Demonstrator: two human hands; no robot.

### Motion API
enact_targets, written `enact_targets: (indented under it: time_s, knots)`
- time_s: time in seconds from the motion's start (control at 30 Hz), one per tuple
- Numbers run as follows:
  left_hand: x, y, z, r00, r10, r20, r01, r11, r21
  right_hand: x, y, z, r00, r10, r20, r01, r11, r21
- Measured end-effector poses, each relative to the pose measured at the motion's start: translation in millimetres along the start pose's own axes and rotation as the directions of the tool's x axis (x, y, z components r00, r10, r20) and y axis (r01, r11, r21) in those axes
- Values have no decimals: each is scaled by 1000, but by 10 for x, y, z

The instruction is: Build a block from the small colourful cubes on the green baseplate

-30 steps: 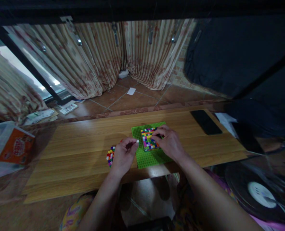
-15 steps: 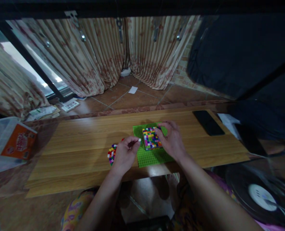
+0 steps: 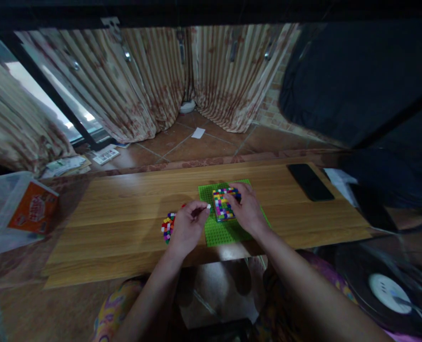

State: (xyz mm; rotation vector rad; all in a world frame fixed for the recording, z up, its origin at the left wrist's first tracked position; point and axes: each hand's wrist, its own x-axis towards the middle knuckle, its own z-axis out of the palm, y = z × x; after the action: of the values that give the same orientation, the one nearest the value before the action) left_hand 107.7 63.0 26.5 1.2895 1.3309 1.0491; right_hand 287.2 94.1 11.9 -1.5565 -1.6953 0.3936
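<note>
My left hand [image 3: 187, 229] pinches a small white brick [image 3: 208, 206] between thumb and fingertips, just left of a square block of multicoloured bricks [image 3: 221, 204]. That block sits on a green studded baseplate [image 3: 220, 236] on the wooden table. Over the block's right side lies my right hand [image 3: 249, 209], thumb and fingers apart; its fingertips seem to rest on the block's top, and the hand covers part of it. A pile of loose coloured bricks [image 3: 167, 227] lies beside my left hand, partly hidden behind it.
A black phone [image 3: 311, 182] lies on the right of the wooden table [image 3: 118, 213], with papers and another dark device near that end. At the left stands a clear plastic box [image 3: 4, 209] with an orange label. Curtains hang beyond, and a round dark stool-like thing is at lower right.
My right hand has shifted left and slightly up across the block, uncovering more baseplate at the right. My left hand keeps its pinch on the white brick. The view has shifted slightly.
</note>
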Motion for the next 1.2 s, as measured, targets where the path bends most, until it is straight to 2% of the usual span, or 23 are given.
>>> enact_targets:
  time_s: [0.13, 0.23, 0.33, 0.47, 0.57, 0.8, 1.0, 1.2]
  knots:
    - [3, 20, 18, 1000, -13, 6, 13, 999, -39, -14, -34, 1, 1000, -7, 4, 7, 999, 32]
    - [6, 25, 29, 1000, -13, -12, 12, 998, -57, -59, -114, -31, 997, -55, -60, 56, 998, 17]
    - [5, 37, 38, 1000, -7, -10, 6, 998, -65, -119, -228, -85, 980, -184, -71, 182, 983, -37]
    - [-4, 70, 50, 1000, 18, 9, -17, 997, -77, -164, -344, -131, 943, -332, 32, 332, 943, -21]
    - [-9, 84, 54, 999, 38, 20, -37, 997, -70, -159, -384, -130, 936, -345, 72, 346, 938, 3]
    - [-21, 98, 68, 998, 54, 25, -53, 998, -24, -160, -411, -121, 927, -367, 75, 364, 930, 46]
    - [-31, 123, 93, 1000, 3, 13, -2, 998, -60, -172, -413, -139, 911, -412, 35, 411, 911, 18]
    - [0, 32, 46, 998, -61, -29, 59, 996, -62, -58, -267, -296, 944, -329, -4, 329, 944, 24]
